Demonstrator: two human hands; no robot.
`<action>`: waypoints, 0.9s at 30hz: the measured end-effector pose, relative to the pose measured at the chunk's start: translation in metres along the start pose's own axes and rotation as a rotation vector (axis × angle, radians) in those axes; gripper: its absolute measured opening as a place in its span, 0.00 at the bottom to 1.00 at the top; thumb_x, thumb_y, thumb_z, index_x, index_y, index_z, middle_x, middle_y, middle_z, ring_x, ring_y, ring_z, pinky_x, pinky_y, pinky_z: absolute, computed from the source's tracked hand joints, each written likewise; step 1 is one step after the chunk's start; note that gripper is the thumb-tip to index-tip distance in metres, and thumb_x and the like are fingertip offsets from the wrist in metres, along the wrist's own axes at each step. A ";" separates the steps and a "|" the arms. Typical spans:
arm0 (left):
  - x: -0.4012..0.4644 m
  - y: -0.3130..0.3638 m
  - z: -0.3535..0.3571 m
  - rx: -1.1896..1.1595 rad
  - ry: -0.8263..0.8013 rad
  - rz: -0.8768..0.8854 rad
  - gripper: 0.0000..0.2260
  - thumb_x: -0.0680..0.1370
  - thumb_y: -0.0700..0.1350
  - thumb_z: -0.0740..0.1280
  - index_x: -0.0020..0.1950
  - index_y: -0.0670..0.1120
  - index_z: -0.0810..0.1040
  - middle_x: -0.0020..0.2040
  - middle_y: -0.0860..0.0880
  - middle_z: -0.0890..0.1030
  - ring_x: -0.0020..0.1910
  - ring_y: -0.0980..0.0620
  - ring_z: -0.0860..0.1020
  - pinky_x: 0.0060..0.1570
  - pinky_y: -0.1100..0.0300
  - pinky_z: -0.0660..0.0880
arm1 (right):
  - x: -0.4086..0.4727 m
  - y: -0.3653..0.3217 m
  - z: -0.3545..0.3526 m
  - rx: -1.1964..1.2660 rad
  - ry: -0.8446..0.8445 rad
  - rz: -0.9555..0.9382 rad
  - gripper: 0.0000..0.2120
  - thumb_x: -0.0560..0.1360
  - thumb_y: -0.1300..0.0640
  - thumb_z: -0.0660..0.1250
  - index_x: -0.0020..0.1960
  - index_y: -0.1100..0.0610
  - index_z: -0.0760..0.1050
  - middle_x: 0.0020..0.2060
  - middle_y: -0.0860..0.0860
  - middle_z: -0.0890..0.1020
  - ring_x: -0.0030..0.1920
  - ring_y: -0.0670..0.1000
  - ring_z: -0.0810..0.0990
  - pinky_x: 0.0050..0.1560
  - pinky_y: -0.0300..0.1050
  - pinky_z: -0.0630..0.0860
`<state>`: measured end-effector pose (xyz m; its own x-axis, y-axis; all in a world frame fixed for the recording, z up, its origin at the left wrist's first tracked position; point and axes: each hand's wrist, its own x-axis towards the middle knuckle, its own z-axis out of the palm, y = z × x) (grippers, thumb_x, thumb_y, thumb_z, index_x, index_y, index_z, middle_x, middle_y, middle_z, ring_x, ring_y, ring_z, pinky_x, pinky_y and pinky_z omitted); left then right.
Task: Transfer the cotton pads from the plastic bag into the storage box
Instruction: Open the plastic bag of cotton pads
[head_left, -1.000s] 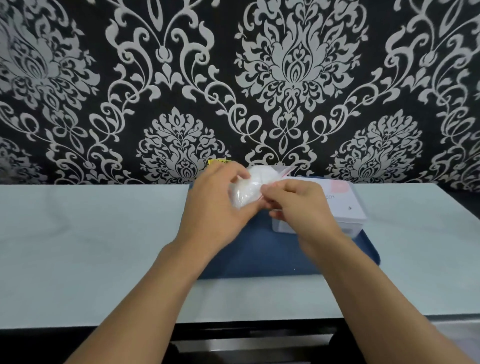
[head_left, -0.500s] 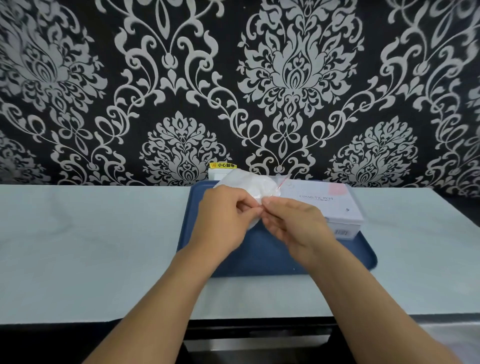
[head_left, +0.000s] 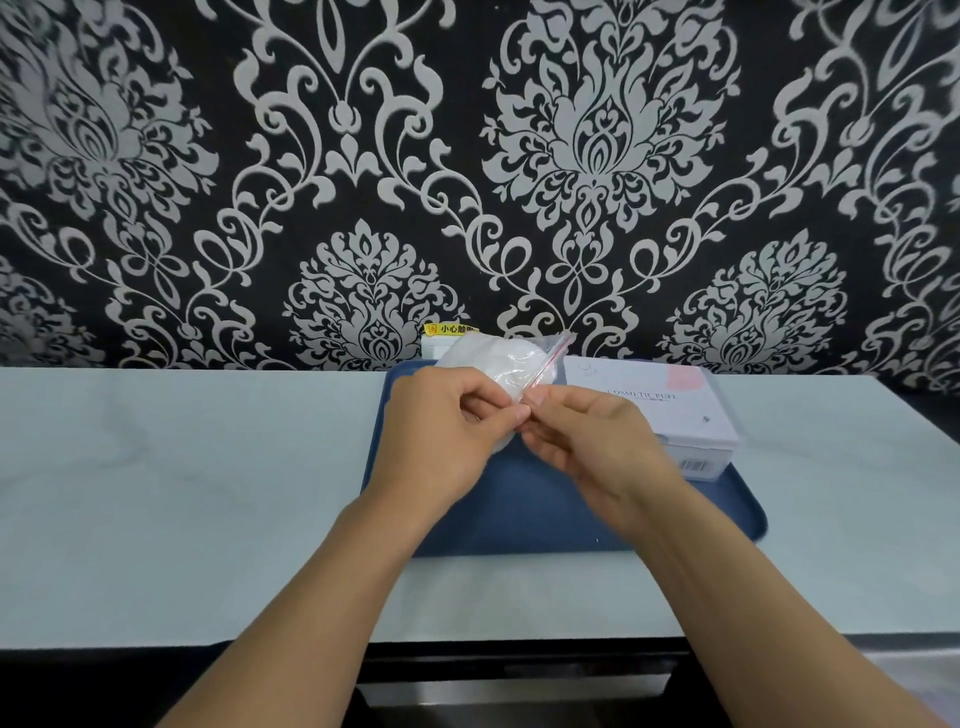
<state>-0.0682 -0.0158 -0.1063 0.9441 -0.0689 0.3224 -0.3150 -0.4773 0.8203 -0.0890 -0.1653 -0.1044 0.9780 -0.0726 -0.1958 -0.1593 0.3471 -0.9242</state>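
Clear plastic, crumpled and shiny, makes up the plastic bag (head_left: 506, 364), held above the far left part of the blue tray (head_left: 524, 512) on the pale table (head_left: 182, 493). White cotton pads (head_left: 488, 358) show through it only as a blurred mass; single pads cannot be told apart. Both grips are pinched together on the bag's near edge: the left hand (head_left: 447, 426) from the left, the right hand (head_left: 587, 436) from the right, fingertips almost meeting. Whether the red zip strip (head_left: 553, 356) is open or sealed is hard to make out. The storage box (head_left: 660, 410), lid on, sits on the tray's right side, its near left corner hidden by the right hand. A yellow label (head_left: 449, 329) behind the bag is partly covered. Compared with half a second ago, the hands sit in much the same place, and the bag's red strip now stands out more clearly to the right.
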 end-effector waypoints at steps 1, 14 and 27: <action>0.000 0.001 0.000 0.027 0.015 0.030 0.04 0.71 0.48 0.79 0.39 0.50 0.86 0.32 0.55 0.83 0.31 0.61 0.79 0.34 0.69 0.75 | 0.000 0.000 0.001 -0.004 -0.004 -0.022 0.04 0.77 0.63 0.69 0.47 0.63 0.82 0.36 0.53 0.86 0.37 0.45 0.84 0.43 0.36 0.81; 0.004 -0.004 -0.003 -0.003 0.015 0.008 0.04 0.76 0.43 0.73 0.42 0.46 0.85 0.36 0.53 0.84 0.34 0.58 0.80 0.37 0.69 0.74 | 0.001 0.005 0.005 -0.209 0.031 -0.133 0.07 0.79 0.62 0.68 0.48 0.65 0.82 0.38 0.56 0.84 0.40 0.48 0.83 0.44 0.38 0.81; 0.003 0.008 -0.003 0.535 -0.144 0.256 0.05 0.76 0.43 0.70 0.50 0.49 0.82 0.47 0.50 0.83 0.46 0.47 0.81 0.47 0.48 0.79 | -0.002 0.011 0.013 -0.160 0.099 -0.031 0.10 0.76 0.68 0.61 0.40 0.65 0.78 0.36 0.60 0.84 0.37 0.53 0.84 0.46 0.45 0.84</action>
<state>-0.0685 -0.0175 -0.0975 0.8603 -0.3396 0.3802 -0.4763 -0.8014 0.3618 -0.0909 -0.1489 -0.1099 0.9659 -0.1751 -0.1908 -0.1568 0.1910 -0.9690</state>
